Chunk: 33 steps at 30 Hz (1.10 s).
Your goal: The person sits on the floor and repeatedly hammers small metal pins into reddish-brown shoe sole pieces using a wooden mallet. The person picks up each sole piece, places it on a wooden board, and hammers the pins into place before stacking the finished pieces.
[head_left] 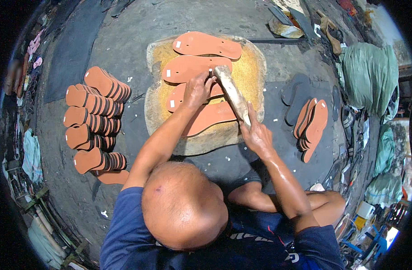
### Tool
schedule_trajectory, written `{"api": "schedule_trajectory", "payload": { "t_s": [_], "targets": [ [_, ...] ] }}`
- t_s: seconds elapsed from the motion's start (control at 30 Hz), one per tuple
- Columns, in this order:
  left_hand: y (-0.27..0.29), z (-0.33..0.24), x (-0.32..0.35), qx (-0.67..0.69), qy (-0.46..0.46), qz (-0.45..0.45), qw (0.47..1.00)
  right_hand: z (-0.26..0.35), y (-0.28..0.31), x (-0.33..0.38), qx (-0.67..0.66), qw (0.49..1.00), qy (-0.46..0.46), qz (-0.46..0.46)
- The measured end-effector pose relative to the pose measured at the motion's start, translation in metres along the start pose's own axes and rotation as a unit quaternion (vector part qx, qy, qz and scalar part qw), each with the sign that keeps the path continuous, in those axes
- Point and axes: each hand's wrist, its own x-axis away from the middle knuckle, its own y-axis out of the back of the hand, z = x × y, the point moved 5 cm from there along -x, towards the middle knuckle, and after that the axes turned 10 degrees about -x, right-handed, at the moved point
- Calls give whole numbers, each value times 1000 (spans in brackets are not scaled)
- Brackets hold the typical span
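Note:
Several orange flip-flop soles lie in a column on a worn block with a yellow top (252,63). My left hand (198,91) is closed around a slim upright punch (211,72), which stands over the second sole (188,68) from the far end near its right half. In my right hand (257,136) is a pale, club-like wooden mallet (233,93); its far end is close beside the punch. Small holes show in the farthest sole (207,45). My left hand partly covers the third sole (176,97), and the nearest sole (210,119) lies under my forearm and the mallet.
Stacked orange soles (91,104) line the floor on the left. A smaller orange pile (315,128) lies to the right, beside dark soles (297,92). Green sacks (368,76) stand along the right edge. A dark mat (73,54) covers the far left floor.

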Motion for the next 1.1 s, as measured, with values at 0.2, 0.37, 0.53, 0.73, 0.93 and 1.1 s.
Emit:
{"api": "schedule_trajectory", "payload": {
  "t_s": [0.2, 0.37, 0.53, 0.73, 0.93, 1.1],
  "targets": [
    [3, 66, -4, 452, 254, -98, 849, -1, -3, -5, -26, 999, -14, 18],
    [14, 14, 24, 342, 166, 57, 923, -3, 4, -6, -108, 993, -54, 12],
    [13, 1, 27, 166, 116, 63, 977, 1, 33, -9, -295, 949, 53, -101],
    [8, -4, 29, 144, 80, 39, 986, 20, 56, -9, -335, 933, 71, -107],
    [8, -18, 34, -34, -2, 57, 998, 66, 98, 9, -314, 933, 112, -133],
    [15, -26, 43, -67, -42, 54, 995, 93, 138, 36, -634, 685, 317, -169]
  ]
}}
